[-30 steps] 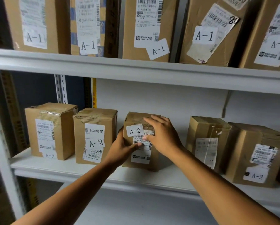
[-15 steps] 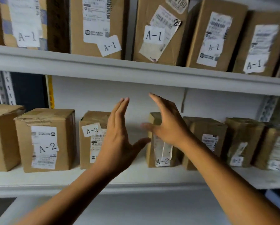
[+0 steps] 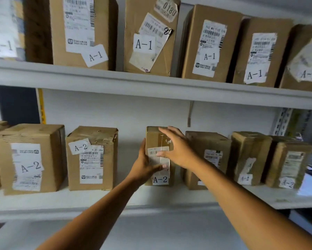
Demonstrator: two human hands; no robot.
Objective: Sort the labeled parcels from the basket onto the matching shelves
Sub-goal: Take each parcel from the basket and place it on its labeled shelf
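Both hands have closed from open air onto a narrow A-2 parcel, left hand gripping its side, right hand spread across its front; square it gently on the lower shelf.

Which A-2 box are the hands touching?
The narrow A-2 box in the middle of the lower shelf. The left hand holds its left side and the right hand lies on its front. No other box is touched.

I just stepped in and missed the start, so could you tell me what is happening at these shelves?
A person is sorting parcels. Both hands are on a narrow A-2 box standing on the lower shelf: the left hand holds its left side with the thumb across the front, and the right hand rests spread on its front. Other A-2 boxes stand either side; the upper shelf holds A-1 boxes.
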